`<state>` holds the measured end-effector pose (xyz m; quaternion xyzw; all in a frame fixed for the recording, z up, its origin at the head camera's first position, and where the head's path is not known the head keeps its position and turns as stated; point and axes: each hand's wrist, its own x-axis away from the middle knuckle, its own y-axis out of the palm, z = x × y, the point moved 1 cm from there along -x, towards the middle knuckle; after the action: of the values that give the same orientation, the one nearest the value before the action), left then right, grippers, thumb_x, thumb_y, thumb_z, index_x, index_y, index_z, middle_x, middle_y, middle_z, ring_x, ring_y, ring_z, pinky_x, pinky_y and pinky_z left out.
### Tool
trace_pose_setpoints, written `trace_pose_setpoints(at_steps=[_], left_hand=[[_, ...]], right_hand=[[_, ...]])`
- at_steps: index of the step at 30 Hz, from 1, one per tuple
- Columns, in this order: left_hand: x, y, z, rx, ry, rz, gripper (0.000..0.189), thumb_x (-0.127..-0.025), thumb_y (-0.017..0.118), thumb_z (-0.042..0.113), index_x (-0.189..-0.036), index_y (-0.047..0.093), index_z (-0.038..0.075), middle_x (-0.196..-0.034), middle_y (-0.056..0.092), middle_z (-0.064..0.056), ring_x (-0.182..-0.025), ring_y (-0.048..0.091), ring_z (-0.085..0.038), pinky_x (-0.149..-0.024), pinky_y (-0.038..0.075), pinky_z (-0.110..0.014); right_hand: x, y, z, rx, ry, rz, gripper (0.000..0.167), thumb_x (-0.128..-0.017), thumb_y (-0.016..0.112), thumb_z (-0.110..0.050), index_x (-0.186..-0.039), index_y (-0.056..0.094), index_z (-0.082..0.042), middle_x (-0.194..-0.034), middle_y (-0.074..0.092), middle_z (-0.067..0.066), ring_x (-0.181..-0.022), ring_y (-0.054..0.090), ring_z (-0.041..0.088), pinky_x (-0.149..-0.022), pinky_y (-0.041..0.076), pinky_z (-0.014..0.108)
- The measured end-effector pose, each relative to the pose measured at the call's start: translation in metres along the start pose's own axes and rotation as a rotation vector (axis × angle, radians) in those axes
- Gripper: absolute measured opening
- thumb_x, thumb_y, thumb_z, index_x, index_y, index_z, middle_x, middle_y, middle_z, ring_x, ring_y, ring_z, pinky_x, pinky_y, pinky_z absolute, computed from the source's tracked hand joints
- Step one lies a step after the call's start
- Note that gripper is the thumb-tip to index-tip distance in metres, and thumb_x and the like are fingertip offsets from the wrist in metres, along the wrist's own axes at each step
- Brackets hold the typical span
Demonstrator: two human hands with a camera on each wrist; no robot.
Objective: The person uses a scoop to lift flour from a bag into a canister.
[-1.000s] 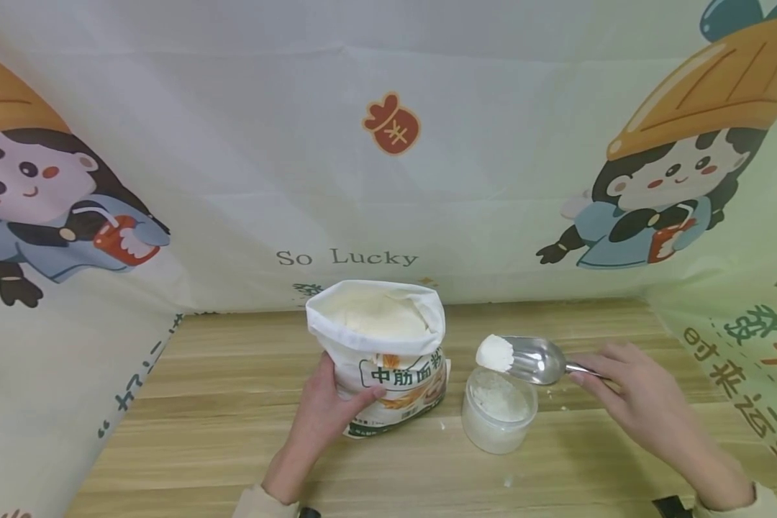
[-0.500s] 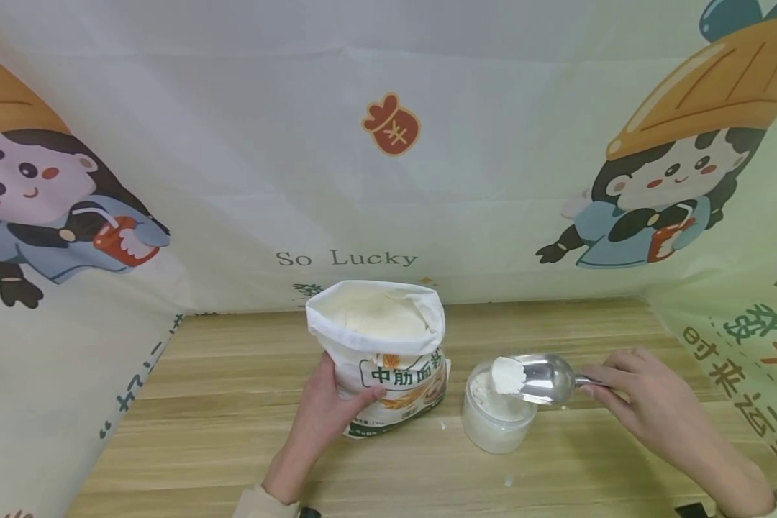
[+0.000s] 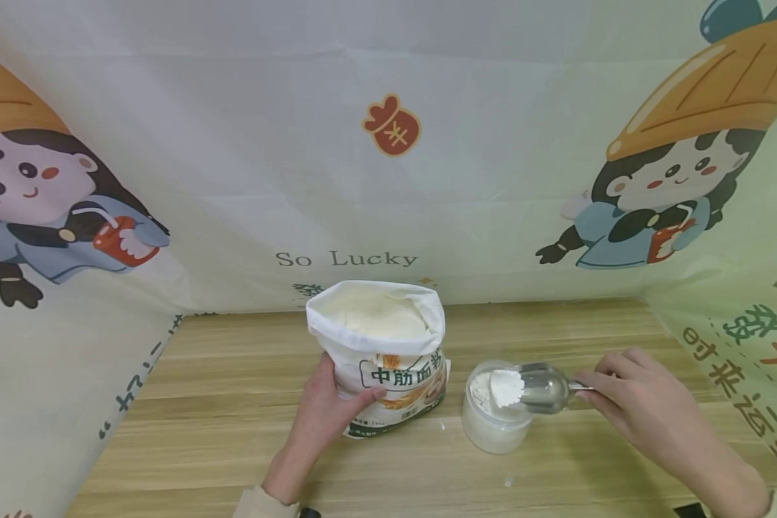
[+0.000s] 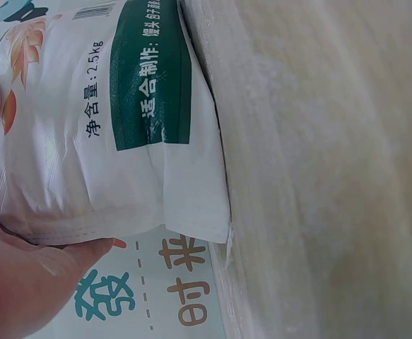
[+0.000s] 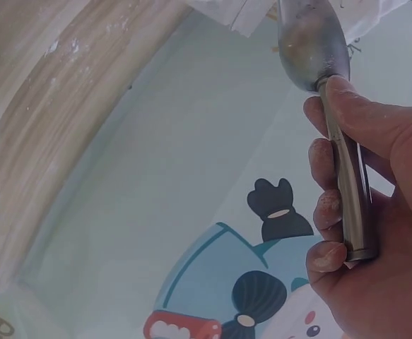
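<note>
My left hand [image 3: 326, 410] grips the lower left side of an open white flour bag [image 3: 388, 388], its thumb across the printed front. Pale flour [image 3: 375, 315] shows inside the bag's folded-down mouth. In my right hand [image 3: 647, 396] is the handle of a metal scoop [image 3: 545, 388]; the right wrist view shows the fingers curled round that handle [image 5: 350, 191]. A lump of white flour [image 3: 507, 388] sits at the scoop's front edge, over the mouth of a round clear tub [image 3: 497, 432]. That tub has flour in it too.
The wooden table [image 3: 214, 403] carries small flour specks [image 3: 508, 480] near the tub. A printed cloth [image 3: 265, 158] with cartoon figures rises behind the table and along both sides. The bag stands left of the tub with a narrow gap between them.
The scoop has moved right and down, bringing its flour lump from the tub's far rim to over its mouth. The scoop now looks more tilted. The left hand and bag have stayed put.
</note>
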<state>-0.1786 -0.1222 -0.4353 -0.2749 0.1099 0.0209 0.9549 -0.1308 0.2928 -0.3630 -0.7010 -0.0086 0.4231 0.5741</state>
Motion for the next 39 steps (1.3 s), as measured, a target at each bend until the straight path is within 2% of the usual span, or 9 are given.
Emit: trace_pose_setpoints(at_steps=[9,17,23,28,34,36,39], left_hand=[[0.001,0.0,0.0,0.007,-0.001,-0.003,0.084,-0.077,0.094,0.03,-0.142,0.047,0.004,-0.129,0.066,-0.016,-0.119,0.063,-0.034,-0.104,0.05,-0.055],[0.001,-0.001,0.001,0.001,-0.021,-0.011,0.087,-0.078,0.093,0.033,-0.144,0.045,0.005,-0.13,0.065,-0.016,-0.12,0.063,-0.035,-0.104,0.05,-0.056],[0.001,-0.001,0.0,0.013,-0.026,-0.017,0.086,-0.078,0.093,0.032,-0.144,0.045,0.005,-0.13,0.065,-0.016,-0.12,0.062,-0.034,-0.104,0.049,-0.055],[0.001,-0.001,0.0,0.018,-0.026,-0.018,0.086,-0.077,0.093,0.032,-0.144,0.045,0.005,-0.13,0.065,-0.016,-0.12,0.062,-0.035,-0.105,0.049,-0.055],[0.001,-0.001,0.0,0.02,-0.023,-0.014,0.085,-0.077,0.093,0.031,-0.143,0.046,0.005,-0.13,0.065,-0.015,-0.12,0.062,-0.034,-0.104,0.049,-0.055],[0.001,-0.001,0.0,0.017,-0.021,-0.012,0.085,-0.077,0.093,0.031,-0.143,0.047,0.005,-0.129,0.066,-0.016,-0.12,0.063,-0.034,-0.104,0.049,-0.055],[0.001,-0.001,0.0,0.011,-0.021,-0.007,0.084,-0.077,0.093,0.03,-0.142,0.047,0.005,-0.129,0.066,-0.016,-0.119,0.063,-0.034,-0.104,0.049,-0.054]], right_hand=[[-0.002,0.0,-0.003,0.056,-0.024,0.001,0.08,-0.106,0.019,-0.061,-0.089,0.081,-0.014,-0.079,0.06,-0.009,-0.076,0.052,0.017,-0.062,0.048,0.036],[-0.007,-0.006,-0.003,0.098,-0.092,0.101,0.076,-0.112,0.019,-0.05,-0.088,0.08,-0.012,-0.081,0.063,0.002,-0.075,0.054,0.026,-0.059,0.045,0.042],[-0.008,-0.008,-0.005,0.108,-0.116,0.12,0.069,-0.114,0.022,-0.045,-0.09,0.079,-0.013,-0.083,0.062,0.004,-0.075,0.054,0.028,-0.057,0.044,0.042],[-0.007,-0.008,-0.003,0.092,-0.091,0.122,0.071,-0.112,0.022,-0.049,-0.091,0.079,-0.013,-0.083,0.062,0.002,-0.077,0.055,0.028,-0.062,0.046,0.043],[0.001,-0.002,0.004,0.037,0.01,0.071,0.076,-0.108,0.024,-0.059,-0.09,0.08,-0.011,-0.082,0.062,-0.004,-0.08,0.056,0.023,-0.065,0.049,0.043],[0.005,0.0,0.008,0.012,0.052,0.034,0.068,-0.106,0.033,-0.059,-0.092,0.079,-0.011,-0.083,0.062,-0.006,-0.081,0.056,0.021,-0.066,0.05,0.043],[0.012,0.004,0.015,-0.024,0.116,-0.017,0.039,-0.103,0.06,-0.044,-0.093,0.077,-0.011,-0.083,0.061,-0.01,-0.08,0.055,0.016,-0.065,0.05,0.04]])
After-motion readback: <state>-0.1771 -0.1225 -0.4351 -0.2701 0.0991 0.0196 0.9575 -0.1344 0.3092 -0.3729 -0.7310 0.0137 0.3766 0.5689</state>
